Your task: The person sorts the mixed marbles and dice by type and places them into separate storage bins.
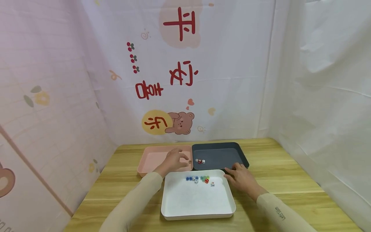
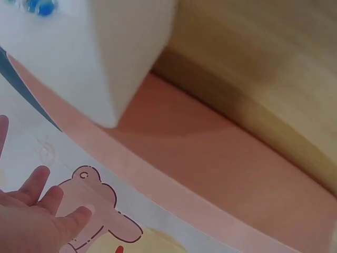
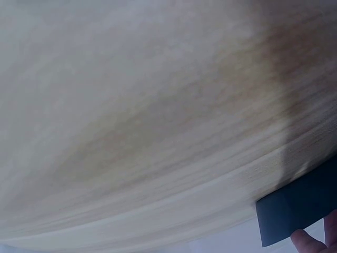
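My left hand (image 1: 173, 160) is over the right part of the pink tray (image 1: 150, 154), its fingers spread and bent, with nothing visible between them. Just right of its fingertips a small brown piece (image 1: 189, 162) lies in that tray. In the left wrist view the fingers (image 2: 71, 219) look loosely extended. My right hand (image 1: 242, 177) is by the far right corner of the white tray (image 1: 200, 206), fingers near or on its rim and the dark tray's near edge. Inside the white tray are blue beads (image 1: 189, 178), greenish beads (image 1: 205, 178), clear dice (image 1: 196, 181), a red die (image 1: 206, 181) and a white die (image 1: 213, 184).
At the back right stands the dark blue-grey tray (image 1: 223, 156), against the pink one. Red and white dice (image 1: 200, 161) lie at its left side. All trays rest on a wood-grain table (image 1: 278, 180), with printed white cloth (image 1: 232, 80) behind.
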Motion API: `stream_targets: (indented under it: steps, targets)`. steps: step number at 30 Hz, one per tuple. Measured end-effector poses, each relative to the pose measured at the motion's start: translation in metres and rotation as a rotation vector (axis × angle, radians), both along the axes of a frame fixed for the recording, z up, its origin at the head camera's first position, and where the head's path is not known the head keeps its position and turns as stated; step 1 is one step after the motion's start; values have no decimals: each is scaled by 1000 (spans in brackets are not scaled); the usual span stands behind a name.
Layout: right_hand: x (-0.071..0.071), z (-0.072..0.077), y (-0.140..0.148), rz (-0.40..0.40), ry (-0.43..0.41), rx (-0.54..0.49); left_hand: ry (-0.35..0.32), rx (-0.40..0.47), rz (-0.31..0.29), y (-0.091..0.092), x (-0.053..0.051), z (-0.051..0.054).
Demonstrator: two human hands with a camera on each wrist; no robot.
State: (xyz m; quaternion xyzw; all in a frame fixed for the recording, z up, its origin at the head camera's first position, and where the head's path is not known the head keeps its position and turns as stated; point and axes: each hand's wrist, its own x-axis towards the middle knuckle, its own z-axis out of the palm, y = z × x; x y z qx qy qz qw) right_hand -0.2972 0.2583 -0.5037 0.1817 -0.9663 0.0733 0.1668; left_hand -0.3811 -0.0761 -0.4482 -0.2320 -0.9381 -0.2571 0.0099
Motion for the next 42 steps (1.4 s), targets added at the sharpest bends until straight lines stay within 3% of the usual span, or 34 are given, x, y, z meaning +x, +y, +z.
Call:
stream_targets:
  steps: [3, 9, 17, 27, 42]
  targets:
    - [0, 0, 0, 3, 6, -3, -3, -9, -22, -6, 10, 0]
    - [-1, -2, 1, 6, 7, -6, -47, -9, -6, -15, 30, -3]
    - [1, 0, 1, 1, -3, -8, -54, -4, -12, -21, 45, -15]
    - [1, 0, -1, 13, 5, -21, -33, -26, -43, -16, 48, -33]
    - [-1, -4, 2, 22, 29, -26, 59, -179, -100, -7, 41, -42]
